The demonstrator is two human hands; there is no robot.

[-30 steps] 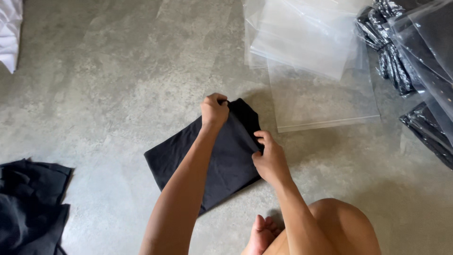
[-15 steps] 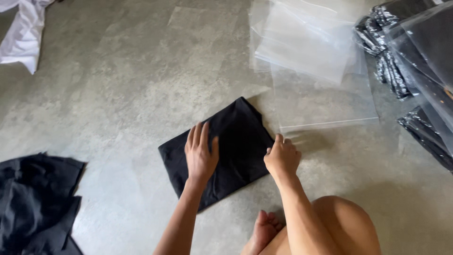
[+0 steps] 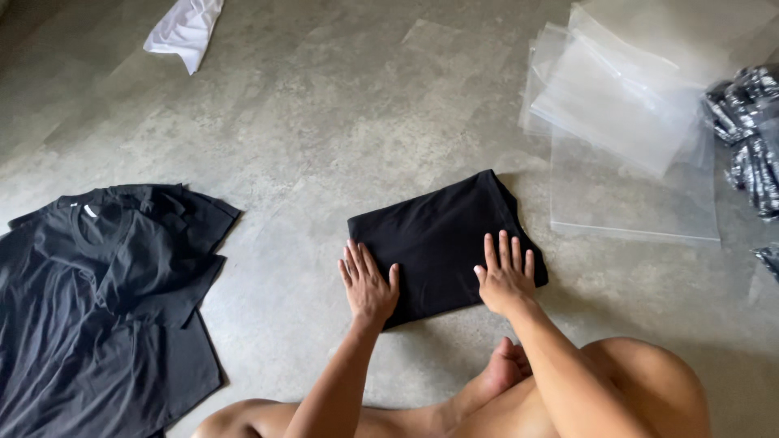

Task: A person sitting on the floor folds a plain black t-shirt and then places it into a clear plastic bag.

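From the pile of black shirts (image 3: 105, 292) across, I see my left hand (image 3: 369, 285) and right hand (image 3: 505, 276), a second ago pinching edges, now flat and open on the folded black shirt (image 3: 442, 235) on the floor, gripping nothing, clear bags (image 3: 629, 138) beside.

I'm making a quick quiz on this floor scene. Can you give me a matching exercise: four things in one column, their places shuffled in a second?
Things:
1. folded black garment
2. white cloth
3. pile of unfolded black shirts
4. clear plastic bags

Places:
A. far left, spread on the floor
B. top left, crumpled
C. upper right, stacked flat
D. centre, under both hands

Pairs: 1-D, 2-B, 3-A, 4-C
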